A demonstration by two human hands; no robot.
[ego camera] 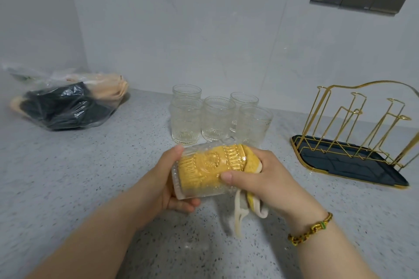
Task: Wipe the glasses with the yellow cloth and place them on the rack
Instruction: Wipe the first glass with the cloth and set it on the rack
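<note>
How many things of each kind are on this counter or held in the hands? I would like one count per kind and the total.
Held glass: 1
Standing glasses: 5
Yellow cloth: 1
Gold wire rack: 1
Plastic bag: 1
Total: 9

Bare counter (pixel 282 120) lies between the standing glasses (pixel 217 118) and the rack (pixel 340 163)
A plastic bag (pixel 65 106) blocks the far left corner.
</note>
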